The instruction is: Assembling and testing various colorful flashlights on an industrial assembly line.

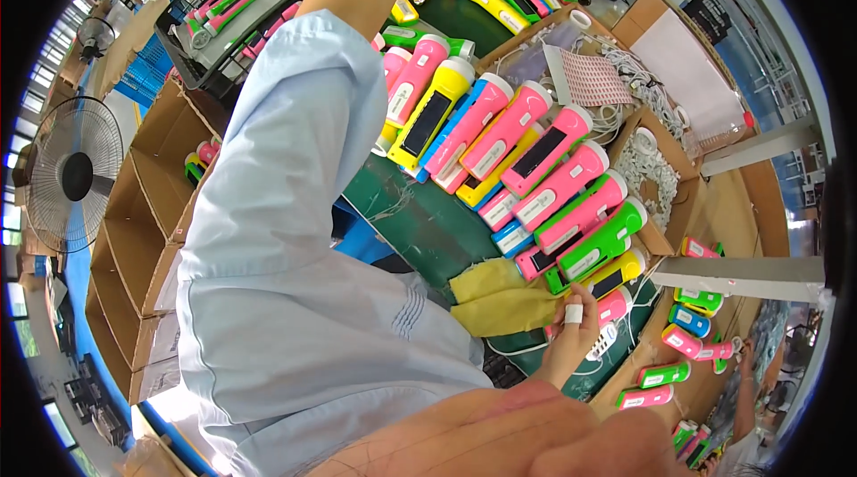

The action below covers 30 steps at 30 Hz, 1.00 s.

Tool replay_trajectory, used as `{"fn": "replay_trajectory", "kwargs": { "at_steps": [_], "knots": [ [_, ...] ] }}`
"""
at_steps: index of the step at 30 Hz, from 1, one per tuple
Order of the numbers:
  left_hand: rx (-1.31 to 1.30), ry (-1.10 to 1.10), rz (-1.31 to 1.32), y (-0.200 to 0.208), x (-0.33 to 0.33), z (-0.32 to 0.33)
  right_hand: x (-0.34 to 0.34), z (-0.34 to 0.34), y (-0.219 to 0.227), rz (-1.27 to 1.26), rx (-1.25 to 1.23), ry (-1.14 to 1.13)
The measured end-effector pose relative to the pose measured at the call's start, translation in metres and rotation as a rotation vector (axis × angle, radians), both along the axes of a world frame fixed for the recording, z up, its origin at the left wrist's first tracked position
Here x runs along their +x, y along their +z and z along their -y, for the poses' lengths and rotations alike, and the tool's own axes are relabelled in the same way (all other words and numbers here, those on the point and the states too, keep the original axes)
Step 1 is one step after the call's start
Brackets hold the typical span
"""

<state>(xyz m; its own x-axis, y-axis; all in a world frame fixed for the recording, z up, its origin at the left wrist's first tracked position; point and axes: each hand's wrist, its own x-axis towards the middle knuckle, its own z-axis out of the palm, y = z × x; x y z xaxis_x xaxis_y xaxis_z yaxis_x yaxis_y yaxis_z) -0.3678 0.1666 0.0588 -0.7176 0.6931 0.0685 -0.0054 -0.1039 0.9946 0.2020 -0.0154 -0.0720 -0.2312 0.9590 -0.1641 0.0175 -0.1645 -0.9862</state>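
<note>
One sleeve (277, 129) angles upward, its left hand out of my sight. A yellow cloth (504, 300) lies left of the right hand (571, 334), whose fingers bend by a pink torch (614, 306); whether they're clamped on it, I can't tell. That torch, just right of the grip, looks light, stiff, slick; I'd take its barrel.

The pink, green and yellow tubular torches (561, 187) look like smooth, glossy plastic; the crumpled yellow rag (504, 309) is matt cloth; the brown compartmented box (125, 249) is dull cardboard; the pale-blue sleeve (290, 111) is matt, creased fabric.
</note>
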Motion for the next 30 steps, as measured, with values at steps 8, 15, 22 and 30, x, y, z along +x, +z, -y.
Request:
{"fn": "replay_trajectory", "kwargs": {
  "at_steps": [8,15,22,30],
  "knots": [
    [-0.877,-0.001,-1.391,-0.085,-0.003,0.096,0.001,0.002,-0.01,0.084,-0.035,0.045],
    [-0.532,0.284,-1.006,-0.115,-0.008,0.107,-0.014,0.003,-0.012,0.122,0.03,0.049],
    [-0.163,0.29,-1.45,-0.049,0.098,0.159,-0.004,0.008,-0.007,0.153,0.097,0.139],
    [0.232,-0.066,-1.621,-0.001,0.237,0.23,-0.029,-0.002,0.019,0.154,0.601,0.132]
  ]
}}
